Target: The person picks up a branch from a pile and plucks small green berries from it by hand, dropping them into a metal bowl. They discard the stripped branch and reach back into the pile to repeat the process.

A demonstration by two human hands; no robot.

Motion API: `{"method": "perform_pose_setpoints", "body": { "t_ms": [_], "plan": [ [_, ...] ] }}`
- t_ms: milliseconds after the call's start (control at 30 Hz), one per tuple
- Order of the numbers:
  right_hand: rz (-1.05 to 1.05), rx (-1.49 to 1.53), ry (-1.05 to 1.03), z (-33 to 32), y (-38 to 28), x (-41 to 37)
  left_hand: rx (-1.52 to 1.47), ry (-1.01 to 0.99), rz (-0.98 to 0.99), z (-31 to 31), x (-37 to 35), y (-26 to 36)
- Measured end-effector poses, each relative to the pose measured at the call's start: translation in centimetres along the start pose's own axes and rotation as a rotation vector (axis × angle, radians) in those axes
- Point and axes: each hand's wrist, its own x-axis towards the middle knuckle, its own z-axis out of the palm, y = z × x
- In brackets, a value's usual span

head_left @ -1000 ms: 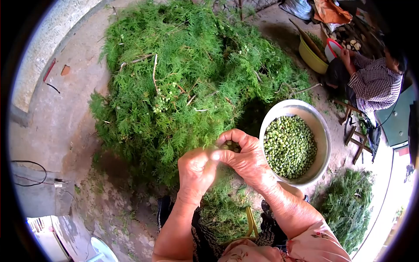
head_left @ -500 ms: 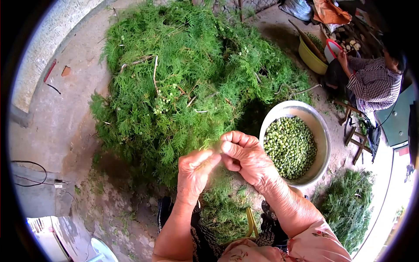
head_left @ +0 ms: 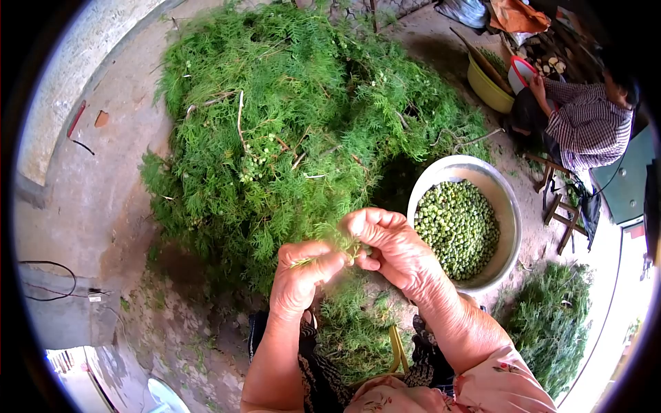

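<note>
My left hand [head_left: 301, 275] is closed, with a thin green conifer sprig [head_left: 330, 242] pinched between thumb and fingers. Close beside it, my right hand [head_left: 394, 249] is curled, its fingertips at the sprig's other end, where motion blurs the detail. Something small and green, perhaps a cone, shows by its lower fingers. Right of my hands stands a metal basin [head_left: 511, 237] holding many small round green cones [head_left: 458, 230]. A big heap of green conifer branches [head_left: 275, 138] lies ahead of both hands.
More sprigs [head_left: 354, 330] lie between my legs, by a yellow handle [head_left: 397, 350]. Another green pile [head_left: 551, 323] is at lower right. Far right, a seated person [head_left: 589, 127] holds a red-rimmed bowl [head_left: 521, 74] beside a yellow tub [head_left: 487, 88]. A wooden stool [head_left: 564, 224] stands nearby.
My hands have drawn slightly apart, the left moving a little to the left. The sprig between them shows more clearly. The view has shifted slightly.
</note>
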Motion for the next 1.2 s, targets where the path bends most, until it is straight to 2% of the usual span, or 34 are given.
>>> {"method": "perform_pose_setpoints", "body": {
  "t_ms": [333, 433, 633, 733, 833, 900, 967, 1067, 1100, 1167, 1200],
  "plan": [
    [-0.056, -0.116, -0.196, -0.3, 0.1, -0.1, -0.001, -0.011, -0.02, -0.5, 0.1, -0.4],
    [-0.083, -0.105, -0.191, 0.0, -0.1, -0.1, -0.007, 0.003, -0.02, -0.2, 0.1, -0.1],
    [-0.238, -0.269, -0.161, -0.1, 0.4, 0.3, -0.083, 0.081, -0.02, -0.2, 0.3, -0.5],
    [-0.238, -0.296, -0.104, 0.0, 0.4, 0.2, -0.028, 0.111, -0.001, -0.1, 0.4, -1.1],
    [-0.143, -0.09, -0.04, 0.1, 0.6, 0.1, -0.029, 0.173, -0.031, 0.9, 0.3, -0.4],
    [-0.071, 0.128, -0.101, -0.4, 0.6, 0.4, -0.1, 0.154, -0.008, 0.7, 0.5, -1.0],
    [-0.028, 0.222, -0.153, -0.6, 0.5, 0.4, -0.209, 0.178, 0.021, 0.4, 0.7, -1.7],
    [-0.109, 0.13, -0.039, -0.9, 0.3, 0.3, -0.225, 0.237, -0.03, 0.4, 0.9, -1.3],
    [-0.118, 0.107, 0.06, -0.9, -0.3, 0.2, -0.213, 0.268, -0.048, 0.6, 1.0, -1.3],
    [-0.176, -0.008, 0.217, -2.4, -1.2, 0.3, -0.072, 0.263, -0.002, 0.7, 1.0, -1.4],
    [-0.233, -0.026, 0.205, -4.1, -1.5, 0.8, -0.002, 0.258, -0.009, 0.6, 1.0, -1.3]
  ]
}}
